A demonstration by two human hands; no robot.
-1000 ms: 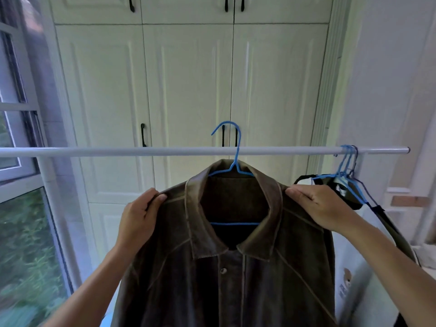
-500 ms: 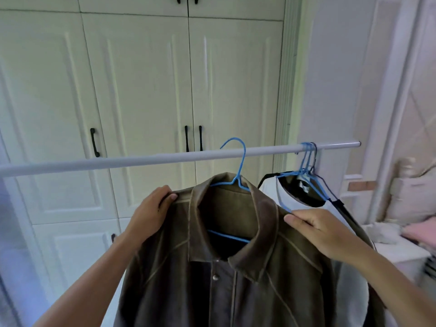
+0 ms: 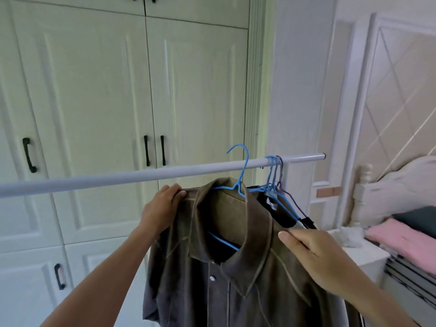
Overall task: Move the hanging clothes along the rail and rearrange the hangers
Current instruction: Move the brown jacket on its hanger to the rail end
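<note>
A brown collared jacket (image 3: 226,274) hangs on a blue wire hanger (image 3: 241,175) whose hook rises above the white rail (image 3: 118,179). My left hand (image 3: 162,208) grips the jacket's left shoulder. My right hand (image 3: 313,251) holds the right shoulder beside the collar. The jacket sits close against a bunch of hangers (image 3: 274,171) hooked near the rail's right end, carrying dark and white clothes (image 3: 280,213) mostly hidden behind the jacket.
White wardrobe doors with black handles (image 3: 154,151) stand behind the rail. A white headboard (image 3: 389,185) and a bed with pink bedding (image 3: 403,241) lie at the right. The rail's left stretch carries nothing.
Both hands have carried the jacket rightward along the rail, up against the bunched hangers near the right end. The view has swung right, bringing the bed in.
</note>
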